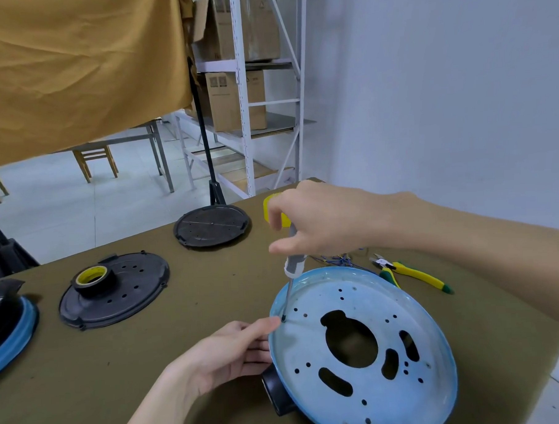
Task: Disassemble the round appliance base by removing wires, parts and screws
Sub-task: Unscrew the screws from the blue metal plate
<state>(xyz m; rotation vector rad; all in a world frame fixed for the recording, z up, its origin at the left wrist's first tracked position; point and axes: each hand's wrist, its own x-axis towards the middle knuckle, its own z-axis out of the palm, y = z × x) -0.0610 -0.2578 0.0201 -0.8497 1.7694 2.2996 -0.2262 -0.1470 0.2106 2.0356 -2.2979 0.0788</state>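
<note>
While our right hand (317, 219) wraps its fingers round the screwdriver (291, 262), gripping the yellow-and-grey handle from above, the shaft runs down and slightly toward us, with its tip set at a small dark point just inside the near-left rim of the round appliance base (362, 349). We judge that point to be a screw (283, 320), though it is too small to make out clearly. Our left hand (233, 351) steadies the base at that same stretch of rim, fingers pressed against the outer edge and the forefinger reaching up beside the screwdriver tip; whether those fingers curl under the rim we cannot tell.

That base lies on the olive-green table (186, 312), open side up, its pale blue plate full of cut-outs and holes, with a black part (275, 394) sticking out beneath its near-left edge. Beyond its far rim lies a tangle of blue wires (338, 259), and just right of those, yellow-handled pliers (412, 273). Well to the left of the base sit a black cover (115, 291) with a tape roll (93, 277) on it, and farther back a black disc (212, 226).

So we appear to be at the screw-removal step. Next we need the tip seated squarely, downward pressure kept up while turning, and the base held from spinning.
</note>
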